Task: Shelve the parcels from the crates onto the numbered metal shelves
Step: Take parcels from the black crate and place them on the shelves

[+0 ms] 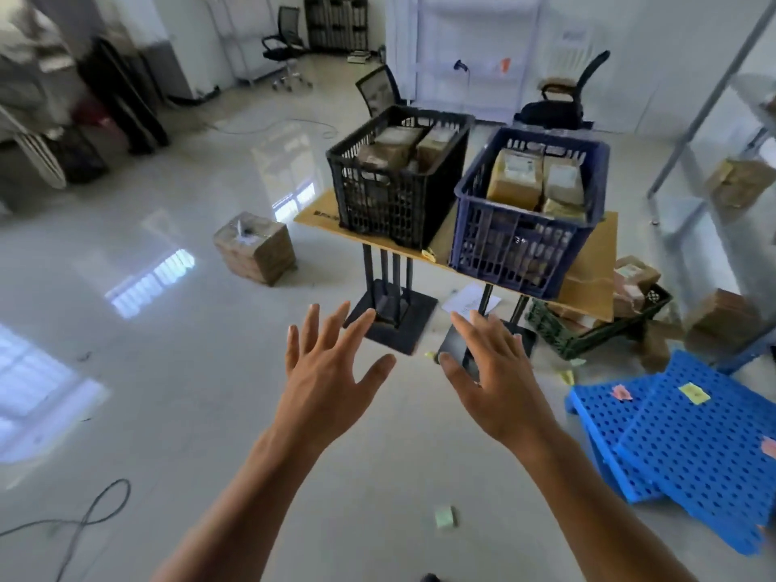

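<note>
Brown-paper parcels (pixel 514 178), white-labelled, packed upright in blue crate (pixel 504 245), right side of table (pixel 596 262); more in black crate (pixel 390 203), left side. Left hand (pixel 327 371) and right hand (pixel 491 371) near, fingers splayed wide, holding nothing.
</note>
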The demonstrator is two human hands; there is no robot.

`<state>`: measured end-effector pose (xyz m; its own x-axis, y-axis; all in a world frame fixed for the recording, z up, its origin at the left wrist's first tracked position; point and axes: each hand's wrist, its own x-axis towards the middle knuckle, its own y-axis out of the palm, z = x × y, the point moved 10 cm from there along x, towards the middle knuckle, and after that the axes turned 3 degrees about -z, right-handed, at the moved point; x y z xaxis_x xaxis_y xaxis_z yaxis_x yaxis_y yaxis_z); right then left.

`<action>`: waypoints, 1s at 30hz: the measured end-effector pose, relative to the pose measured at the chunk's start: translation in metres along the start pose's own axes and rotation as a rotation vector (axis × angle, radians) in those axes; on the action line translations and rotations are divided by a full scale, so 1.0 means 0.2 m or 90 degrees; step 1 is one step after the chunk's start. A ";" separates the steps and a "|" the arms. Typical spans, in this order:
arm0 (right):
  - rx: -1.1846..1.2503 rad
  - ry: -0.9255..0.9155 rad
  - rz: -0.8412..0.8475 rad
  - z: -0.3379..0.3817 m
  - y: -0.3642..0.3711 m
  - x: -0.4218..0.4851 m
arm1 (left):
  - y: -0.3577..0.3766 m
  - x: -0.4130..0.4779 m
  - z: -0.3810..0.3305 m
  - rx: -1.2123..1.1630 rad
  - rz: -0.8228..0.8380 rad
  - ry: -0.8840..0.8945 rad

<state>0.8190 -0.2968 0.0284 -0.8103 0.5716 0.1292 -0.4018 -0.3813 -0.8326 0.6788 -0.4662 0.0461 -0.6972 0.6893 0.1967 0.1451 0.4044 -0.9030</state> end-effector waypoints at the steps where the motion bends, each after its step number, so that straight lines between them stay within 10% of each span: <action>1: 0.002 -0.014 0.006 0.02 0.01 0.12 | -0.02 0.08 0.04 0.008 -0.009 -0.006; 12: 0.003 -0.080 0.051 0.15 0.36 1.27 | 0.10 1.02 0.65 -0.031 -0.041 -0.092; 30: -0.054 0.050 -0.012 -0.03 0.48 2.84 | 0.40 2.93 0.89 -0.032 0.065 0.107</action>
<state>0.3236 -0.0041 0.0184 -0.7657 0.6346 0.1052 -0.3761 -0.3091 -0.8735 0.1557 -0.1368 0.0213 -0.5511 0.8168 0.1705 0.2468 0.3548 -0.9018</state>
